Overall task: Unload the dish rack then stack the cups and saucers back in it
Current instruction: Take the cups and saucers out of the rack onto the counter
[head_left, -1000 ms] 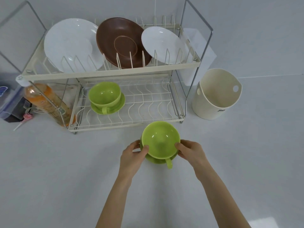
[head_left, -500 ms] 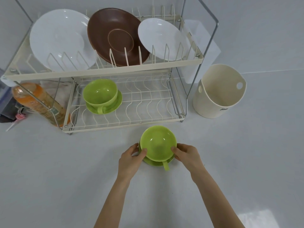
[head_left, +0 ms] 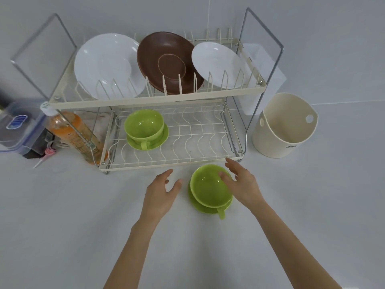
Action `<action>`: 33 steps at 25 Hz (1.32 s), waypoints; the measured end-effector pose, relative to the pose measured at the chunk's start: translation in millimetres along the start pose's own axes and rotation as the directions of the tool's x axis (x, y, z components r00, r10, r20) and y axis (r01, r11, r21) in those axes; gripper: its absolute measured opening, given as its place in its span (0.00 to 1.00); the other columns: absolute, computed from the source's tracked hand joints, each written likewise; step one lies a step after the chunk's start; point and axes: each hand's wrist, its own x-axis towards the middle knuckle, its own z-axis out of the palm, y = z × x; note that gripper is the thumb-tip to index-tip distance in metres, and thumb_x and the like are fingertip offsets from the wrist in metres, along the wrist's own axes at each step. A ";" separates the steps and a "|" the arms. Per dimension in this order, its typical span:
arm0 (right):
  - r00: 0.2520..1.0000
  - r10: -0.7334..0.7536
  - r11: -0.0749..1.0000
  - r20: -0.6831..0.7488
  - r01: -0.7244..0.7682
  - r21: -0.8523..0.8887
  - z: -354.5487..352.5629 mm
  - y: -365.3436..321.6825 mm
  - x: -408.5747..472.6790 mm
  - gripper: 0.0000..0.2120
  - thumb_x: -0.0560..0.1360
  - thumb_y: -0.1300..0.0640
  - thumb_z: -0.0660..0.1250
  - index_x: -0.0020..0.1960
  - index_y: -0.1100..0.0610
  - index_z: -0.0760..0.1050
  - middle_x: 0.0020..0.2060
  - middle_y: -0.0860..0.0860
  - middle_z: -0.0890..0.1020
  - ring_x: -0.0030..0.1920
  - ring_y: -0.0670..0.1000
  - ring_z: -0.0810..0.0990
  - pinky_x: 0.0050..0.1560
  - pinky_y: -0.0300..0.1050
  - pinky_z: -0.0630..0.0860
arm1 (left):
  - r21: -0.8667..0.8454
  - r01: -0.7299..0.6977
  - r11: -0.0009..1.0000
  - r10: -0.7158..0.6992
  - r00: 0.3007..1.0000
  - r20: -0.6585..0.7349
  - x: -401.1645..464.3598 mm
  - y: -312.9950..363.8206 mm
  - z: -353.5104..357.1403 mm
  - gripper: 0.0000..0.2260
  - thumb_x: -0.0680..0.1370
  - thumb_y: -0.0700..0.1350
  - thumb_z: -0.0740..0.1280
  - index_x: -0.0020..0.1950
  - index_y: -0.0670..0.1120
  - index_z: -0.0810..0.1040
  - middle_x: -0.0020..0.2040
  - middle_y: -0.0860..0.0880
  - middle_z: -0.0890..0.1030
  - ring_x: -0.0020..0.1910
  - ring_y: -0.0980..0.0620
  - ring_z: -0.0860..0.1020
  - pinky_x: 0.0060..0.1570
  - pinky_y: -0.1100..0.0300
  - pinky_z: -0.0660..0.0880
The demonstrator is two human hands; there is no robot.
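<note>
A green cup (head_left: 210, 187) on its saucer (head_left: 206, 207) sits on the counter between two spread, empty hands, right hand (head_left: 242, 184) brushing its rim, left hand (head_left: 161, 190) just beside. Likely light, slick plastic; best gripped under the saucer's edges.

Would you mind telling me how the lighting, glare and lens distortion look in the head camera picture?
Head view: soft, even light with only faint shadows; small glare spots on the large white plate and inside the near green cup; wide-angle bending bows the dish rack rails and splays its posts; focus is fairly sharp, with slight softness at both hands' fingertips.
</note>
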 end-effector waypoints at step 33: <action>0.970 0.159 0.974 0.185 -0.184 0.128 116.1 -121.3 112.4 0.22 0.70 0.53 0.62 0.51 0.71 0.76 0.52 0.63 0.83 0.57 0.61 0.80 0.64 0.56 0.73 | -0.464 0.158 0.872 -0.221 0.971 -0.086 128.9 -22.6 -100.1 0.12 0.76 0.43 0.62 0.56 0.39 0.76 0.51 0.43 0.79 0.47 0.48 0.79 0.39 0.69 0.77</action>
